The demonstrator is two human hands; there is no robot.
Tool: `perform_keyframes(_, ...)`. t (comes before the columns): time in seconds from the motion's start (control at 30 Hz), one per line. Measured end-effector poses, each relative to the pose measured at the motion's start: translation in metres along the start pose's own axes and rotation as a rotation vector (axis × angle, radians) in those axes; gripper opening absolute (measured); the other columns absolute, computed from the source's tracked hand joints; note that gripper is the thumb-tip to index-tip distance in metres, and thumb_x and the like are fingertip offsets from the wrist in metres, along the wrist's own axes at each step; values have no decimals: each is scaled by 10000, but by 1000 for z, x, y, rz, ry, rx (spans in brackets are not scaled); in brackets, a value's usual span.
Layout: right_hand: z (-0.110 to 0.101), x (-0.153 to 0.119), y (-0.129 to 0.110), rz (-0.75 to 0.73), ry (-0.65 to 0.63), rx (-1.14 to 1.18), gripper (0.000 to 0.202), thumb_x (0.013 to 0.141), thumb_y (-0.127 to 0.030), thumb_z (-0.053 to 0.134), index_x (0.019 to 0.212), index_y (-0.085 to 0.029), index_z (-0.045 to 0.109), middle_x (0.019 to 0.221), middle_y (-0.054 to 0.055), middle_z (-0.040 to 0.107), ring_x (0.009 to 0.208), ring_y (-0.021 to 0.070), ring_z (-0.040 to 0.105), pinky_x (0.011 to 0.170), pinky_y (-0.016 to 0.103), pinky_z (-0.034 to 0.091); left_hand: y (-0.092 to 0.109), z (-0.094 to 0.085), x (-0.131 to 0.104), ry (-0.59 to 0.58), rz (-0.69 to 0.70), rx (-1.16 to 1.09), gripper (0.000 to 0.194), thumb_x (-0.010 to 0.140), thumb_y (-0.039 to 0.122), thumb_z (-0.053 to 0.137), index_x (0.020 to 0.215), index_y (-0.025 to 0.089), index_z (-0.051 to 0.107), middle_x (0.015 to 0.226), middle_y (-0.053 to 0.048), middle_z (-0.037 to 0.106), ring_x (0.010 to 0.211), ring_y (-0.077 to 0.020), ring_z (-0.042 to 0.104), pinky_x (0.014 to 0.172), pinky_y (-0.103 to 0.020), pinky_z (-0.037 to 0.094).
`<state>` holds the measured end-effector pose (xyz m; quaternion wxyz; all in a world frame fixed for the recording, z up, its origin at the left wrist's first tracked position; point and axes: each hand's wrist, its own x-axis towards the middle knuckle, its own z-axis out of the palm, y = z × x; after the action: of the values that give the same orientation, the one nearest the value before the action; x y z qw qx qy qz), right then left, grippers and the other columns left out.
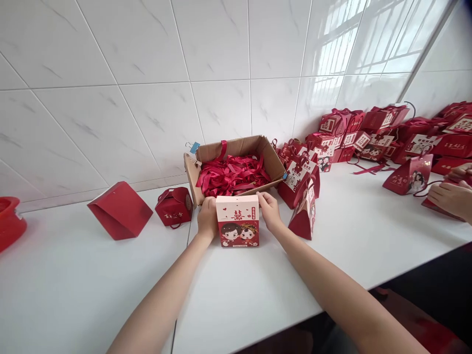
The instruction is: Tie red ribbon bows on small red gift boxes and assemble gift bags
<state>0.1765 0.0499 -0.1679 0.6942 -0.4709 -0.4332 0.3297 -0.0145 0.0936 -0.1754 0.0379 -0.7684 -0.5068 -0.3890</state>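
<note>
A small red and cream gift box with two cartoon faces on its front stands upright on the white table. My left hand holds its left side near the top, the fingertips partly hidden behind it. At the upper right edge, my right hand grips the box with thumb and fingers. Just behind is an open cardboard carton full of dark red ribbons. A small red box with a handle sits left of my left hand.
A plain red box and an orange-red basin are at the left. Red gift boxes stand right of the carton, with many more stacked along the wall. Another person's hands hold a red box at the far right.
</note>
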Motion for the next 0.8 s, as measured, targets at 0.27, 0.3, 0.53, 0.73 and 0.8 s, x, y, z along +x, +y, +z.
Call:
perform_keyframes(0.27, -9, 84, -35, -123, 131, -456, 297, 790, -161, 351, 924, -164, 616, 993, 95, 664, 929, 184, 612, 871, 324, 453, -18, 14, -2, 113, 140, -64, 183, 730, 197, 527, 908, 204, 485, 973, -84, 588, 915, -234, 587, 673, -329, 488)
perform_keyframes(0.3, -11, 90, -36, -111, 88, -541, 271, 761, -138, 393, 855, -166, 647, 930, 87, 679, 917, 202, 615, 886, 347, 440, -20, 16, -2, 125, 153, -69, 187, 732, 199, 532, 913, 204, 488, 971, -82, 589, 915, -232, 588, 682, -330, 492)
perform_keyframes(0.53, -10, 99, -27, -59, -214, -1010, 297, 708, -104, 546, 882, -239, 744, 1023, 84, 700, 1045, 299, 590, 989, 510, 316, -23, 19, -7, 138, 182, -79, 139, 766, 188, 507, 902, 214, 506, 958, -68, 600, 899, -213, 598, 682, -312, 495)
perform_keyframes(0.73, -9, 100, -24, -25, -328, -1145, 366, 759, -144, 536, 1061, -242, 719, 1088, 92, 700, 996, 270, 632, 849, 352, 451, -22, 16, -10, 115, 163, -60, 155, 778, 197, 486, 928, 215, 519, 982, -65, 623, 871, -201, 613, 642, -291, 483)
perform_keyframes(0.8, -10, 101, -24, -13, -340, -1157, 369, 741, -125, 549, 1047, -235, 722, 1044, 82, 718, 966, 258, 646, 809, 316, 463, -22, 16, -12, 110, 155, -47, 154, 786, 203, 473, 931, 212, 524, 992, -73, 627, 838, -202, 619, 597, -289, 466)
